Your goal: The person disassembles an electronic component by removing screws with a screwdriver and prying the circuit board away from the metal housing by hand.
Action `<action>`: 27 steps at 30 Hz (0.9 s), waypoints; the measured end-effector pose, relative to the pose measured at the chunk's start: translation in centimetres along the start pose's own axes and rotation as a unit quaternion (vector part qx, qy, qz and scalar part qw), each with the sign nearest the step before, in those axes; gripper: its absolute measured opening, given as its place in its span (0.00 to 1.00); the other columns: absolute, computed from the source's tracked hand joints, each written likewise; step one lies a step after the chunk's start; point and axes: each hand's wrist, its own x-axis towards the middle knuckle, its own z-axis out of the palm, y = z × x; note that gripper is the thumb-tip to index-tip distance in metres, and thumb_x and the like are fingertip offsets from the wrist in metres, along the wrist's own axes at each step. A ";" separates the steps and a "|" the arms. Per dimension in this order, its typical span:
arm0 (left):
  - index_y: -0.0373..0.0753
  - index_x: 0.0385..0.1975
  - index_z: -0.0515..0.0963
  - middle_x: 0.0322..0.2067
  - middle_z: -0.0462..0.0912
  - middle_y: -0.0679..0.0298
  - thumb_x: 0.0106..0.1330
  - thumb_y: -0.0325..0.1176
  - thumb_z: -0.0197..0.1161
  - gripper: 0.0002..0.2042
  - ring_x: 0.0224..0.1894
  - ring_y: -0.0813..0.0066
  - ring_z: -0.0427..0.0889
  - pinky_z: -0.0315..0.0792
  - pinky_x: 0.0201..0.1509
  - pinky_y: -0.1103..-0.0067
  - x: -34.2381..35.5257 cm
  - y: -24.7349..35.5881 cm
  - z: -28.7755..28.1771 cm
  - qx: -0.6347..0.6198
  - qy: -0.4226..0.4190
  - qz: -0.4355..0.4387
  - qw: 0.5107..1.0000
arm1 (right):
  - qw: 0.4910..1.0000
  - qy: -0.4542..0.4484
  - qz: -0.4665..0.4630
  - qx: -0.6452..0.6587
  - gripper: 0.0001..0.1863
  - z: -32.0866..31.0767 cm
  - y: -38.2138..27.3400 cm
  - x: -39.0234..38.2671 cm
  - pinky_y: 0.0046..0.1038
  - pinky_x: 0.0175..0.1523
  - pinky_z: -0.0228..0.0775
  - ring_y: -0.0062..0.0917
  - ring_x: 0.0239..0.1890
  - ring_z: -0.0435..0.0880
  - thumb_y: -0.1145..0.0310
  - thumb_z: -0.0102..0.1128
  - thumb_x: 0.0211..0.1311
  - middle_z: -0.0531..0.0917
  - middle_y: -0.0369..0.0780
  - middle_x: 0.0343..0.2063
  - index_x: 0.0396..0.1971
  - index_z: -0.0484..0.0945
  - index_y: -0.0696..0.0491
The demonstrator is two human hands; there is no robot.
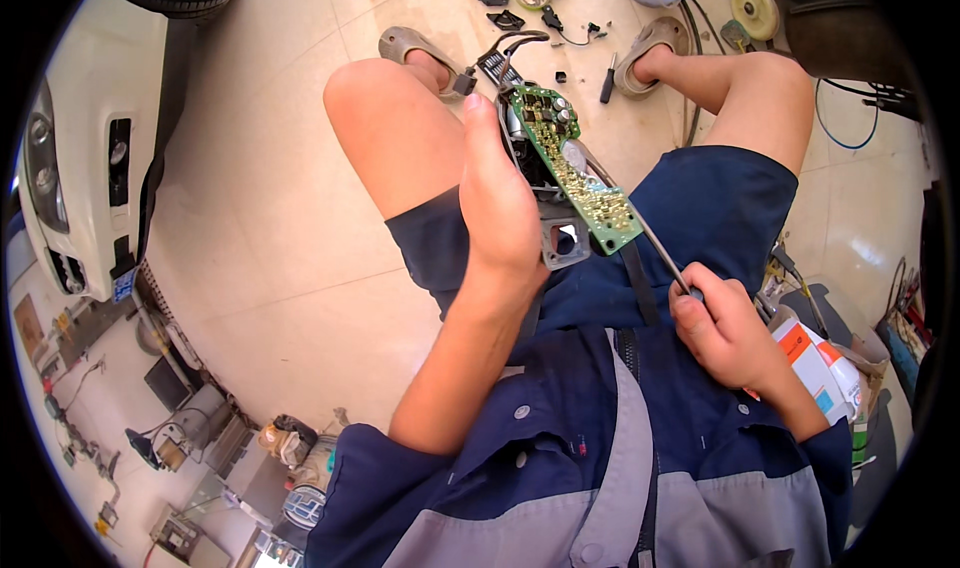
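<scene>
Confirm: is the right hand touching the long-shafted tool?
Touching: the head view shows the right hand closed around the handle end of the long-shafted tool.

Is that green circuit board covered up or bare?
Bare, on this face: the long, narrow green circuit board shows shiny solder points and small components, with no casing over them. Its underside is hidden.

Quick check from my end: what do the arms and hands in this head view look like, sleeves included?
The left grip and right grip are human hands, without gloves. Some fingers are hidden, so rings can't be ruled out. The forearms are uncovered, with no watch or cable visible on them. The left sleeve and right sleeve are loose, navy and short.
</scene>
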 end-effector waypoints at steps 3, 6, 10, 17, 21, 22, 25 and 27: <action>0.30 0.38 0.77 0.18 0.78 0.58 0.75 0.51 0.31 0.30 0.18 0.73 0.77 0.73 0.21 0.79 0.1 0.5 -1.1 0.051 -0.056 -0.047 0.996 | 0.989 -0.095 0.056 0.104 0.15 -1.8 -1.2 -0.1 0.17 0.18 0.56 0.13 0.11 0.65 0.60 0.45 0.74 0.69 0.33 0.12 0.30 0.68 0.56; 0.30 0.36 0.77 0.18 0.78 0.58 0.75 0.51 0.32 0.30 0.18 0.73 0.76 0.71 0.22 0.78 -0.3 0.4 -0.5 0.036 -0.030 -0.032 0.998 | 0.985 -0.089 0.049 0.141 0.15 -1.0 -1.0 0.0 0.16 0.18 0.56 0.11 0.11 0.65 0.60 0.43 0.75 0.68 0.32 0.12 0.31 0.67 0.56; 0.30 0.37 0.77 0.20 0.78 0.59 0.75 0.51 0.34 0.29 0.20 0.73 0.77 0.72 0.23 0.78 -0.4 0.1 0.4 -0.014 -0.002 -0.022 1.000 | 0.998 -0.020 -0.029 0.053 0.17 0.5 -0.3 0.9 0.17 0.19 0.56 0.13 0.12 0.65 0.57 0.44 0.75 0.69 0.33 0.12 0.32 0.68 0.57; 0.34 0.43 0.74 0.26 0.80 0.58 0.76 0.49 0.37 0.24 0.21 0.73 0.78 0.73 0.21 0.79 -0.2 0.9 -0.2 -0.065 -0.105 0.004 0.992 | 0.997 0.034 -0.068 0.003 0.11 1.7 -0.5 1.3 0.23 0.24 0.60 0.18 0.16 0.69 0.65 0.51 0.72 0.71 0.35 0.13 0.34 0.70 0.57; 0.40 0.46 0.71 0.33 0.80 0.56 0.76 0.48 0.39 0.19 0.22 0.71 0.78 0.74 0.19 0.78 -0.1 1.2 0.6 -0.095 -0.090 0.018 0.991 | 0.994 0.054 -0.097 -0.013 0.10 2.0 -0.2 1.4 0.24 0.25 0.60 0.20 0.15 0.69 0.66 0.51 0.71 0.71 0.36 0.13 0.34 0.70 0.57; 0.41 0.47 0.70 0.34 0.80 0.56 0.76 0.48 0.40 0.18 0.22 0.71 0.78 0.74 0.18 0.78 -0.1 1.3 0.7 -0.103 -0.089 0.022 0.990 | 0.993 0.057 -0.098 -0.014 0.10 2.1 -0.2 1.5 0.24 0.25 0.61 0.20 0.16 0.69 0.66 0.51 0.71 0.71 0.36 0.13 0.34 0.70 0.57; 0.41 0.49 0.69 0.34 0.80 0.55 0.75 0.48 0.40 0.18 0.21 0.71 0.78 0.72 0.15 0.78 0.2 1.2 0.5 -0.109 -0.111 0.028 0.988 | 0.993 0.064 -0.101 -0.009 0.10 2.5 -0.4 1.5 0.24 0.25 0.61 0.22 0.16 0.69 0.66 0.51 0.71 0.71 0.37 0.14 0.34 0.70 0.58; 0.41 0.49 0.68 0.35 0.79 0.56 0.75 0.48 0.41 0.18 0.20 0.71 0.78 0.71 0.13 0.78 0.2 1.1 0.5 -0.117 -0.117 0.031 0.986 | 0.993 0.064 -0.101 -0.002 0.10 2.8 -0.4 1.6 0.24 0.25 0.61 0.22 0.16 0.69 0.66 0.51 0.71 0.71 0.37 0.14 0.34 0.70 0.58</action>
